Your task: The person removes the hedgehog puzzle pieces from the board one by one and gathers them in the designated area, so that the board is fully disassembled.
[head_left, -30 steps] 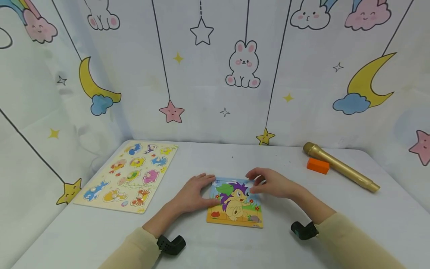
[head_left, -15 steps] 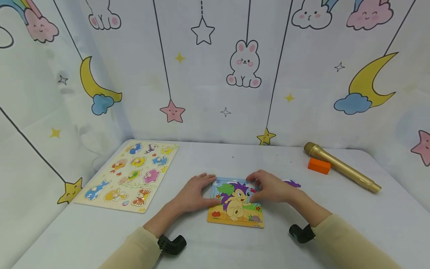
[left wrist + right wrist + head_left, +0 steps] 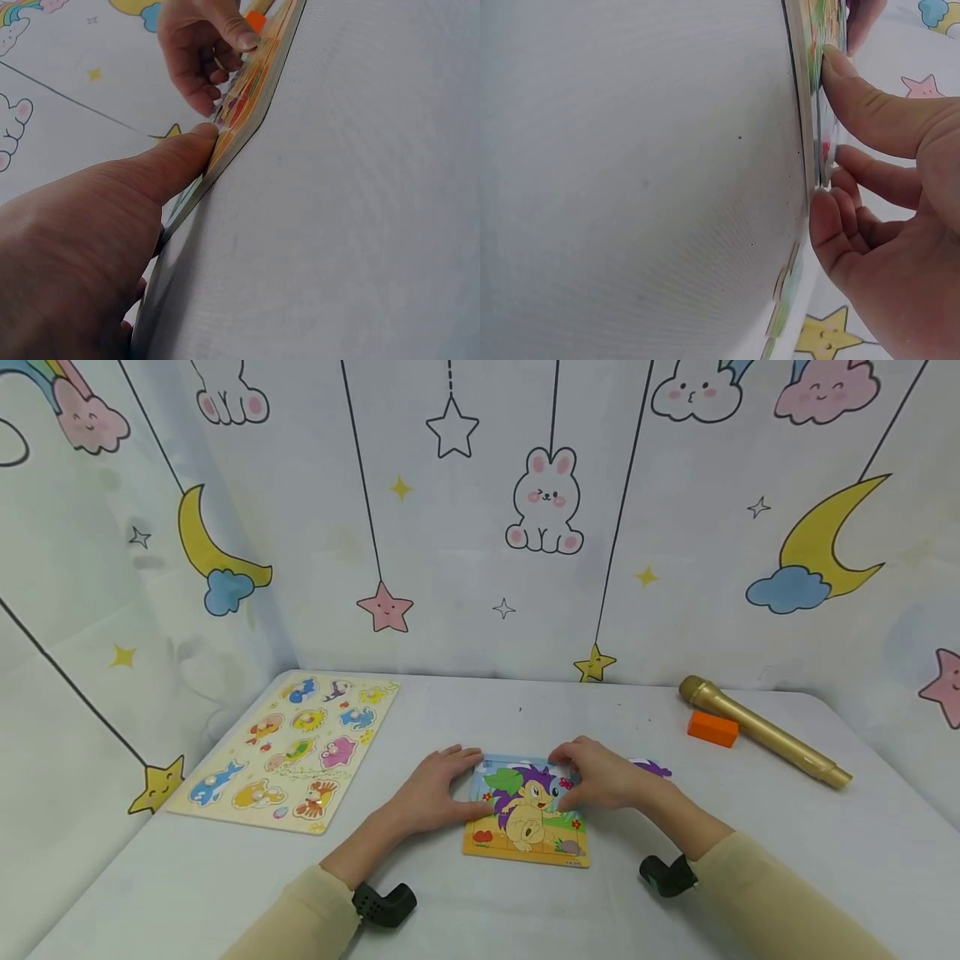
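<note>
A jigsaw board (image 3: 525, 847) with a purple-spined hedgehog picture lies flat on the table. My left hand (image 3: 431, 793) rests over its left side with fingers extended, the thumb on the picture. In the left wrist view, the left thumb (image 3: 184, 161) lies on the board's top face. At the upper right corner my right hand (image 3: 603, 777) pinches a puzzle piece (image 3: 565, 782) bearing a red flower, at its place in the picture. From the right wrist, the right thumb (image 3: 855, 86) presses the top face and bent fingers stand at the edge; the piece is partly hidden.
Purple loose pieces (image 3: 652, 767) lie beyond the right forearm. An orange block (image 3: 712, 729) touches or nearly touches a gold microphone (image 3: 765, 732) at the back right. A cream animal puzzle board (image 3: 292, 760) lies at the left. A printed curtain (image 3: 465, 568) stands behind the table.
The right hand has lowered slightly onto the upper right corner, and the flower piece now shows there. Its forearm shifted nearer, revealing the loose purple pieces. The left hand stayed in place.
</note>
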Motion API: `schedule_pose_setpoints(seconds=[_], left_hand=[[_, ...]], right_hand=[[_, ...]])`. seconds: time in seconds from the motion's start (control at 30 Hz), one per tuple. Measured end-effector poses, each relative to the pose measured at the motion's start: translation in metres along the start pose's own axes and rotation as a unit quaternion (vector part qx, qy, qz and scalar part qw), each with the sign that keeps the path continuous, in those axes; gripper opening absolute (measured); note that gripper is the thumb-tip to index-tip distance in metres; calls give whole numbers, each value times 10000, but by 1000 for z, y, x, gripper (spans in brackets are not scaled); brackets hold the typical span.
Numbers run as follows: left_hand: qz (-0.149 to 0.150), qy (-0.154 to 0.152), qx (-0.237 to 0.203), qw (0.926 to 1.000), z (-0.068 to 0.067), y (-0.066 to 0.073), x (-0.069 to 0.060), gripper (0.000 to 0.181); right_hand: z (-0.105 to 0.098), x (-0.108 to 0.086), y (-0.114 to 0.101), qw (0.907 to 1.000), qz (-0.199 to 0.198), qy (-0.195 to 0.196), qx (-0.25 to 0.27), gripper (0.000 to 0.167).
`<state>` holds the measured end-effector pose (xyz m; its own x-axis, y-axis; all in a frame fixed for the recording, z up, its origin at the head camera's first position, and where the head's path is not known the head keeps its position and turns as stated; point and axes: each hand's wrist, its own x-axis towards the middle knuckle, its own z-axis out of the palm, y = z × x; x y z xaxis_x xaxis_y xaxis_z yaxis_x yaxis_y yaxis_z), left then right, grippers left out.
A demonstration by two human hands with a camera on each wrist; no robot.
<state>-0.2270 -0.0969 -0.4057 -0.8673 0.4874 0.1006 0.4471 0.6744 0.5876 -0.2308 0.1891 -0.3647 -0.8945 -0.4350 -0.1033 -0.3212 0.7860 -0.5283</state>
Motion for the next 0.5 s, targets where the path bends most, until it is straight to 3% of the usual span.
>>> schedule_pose_setpoints(seconds=[0.5], left_hand=[[-20,-8,69,10000,1,0,0,82]], right_hand=[[-2,-2,-3,9999,-106,83,65,58]])
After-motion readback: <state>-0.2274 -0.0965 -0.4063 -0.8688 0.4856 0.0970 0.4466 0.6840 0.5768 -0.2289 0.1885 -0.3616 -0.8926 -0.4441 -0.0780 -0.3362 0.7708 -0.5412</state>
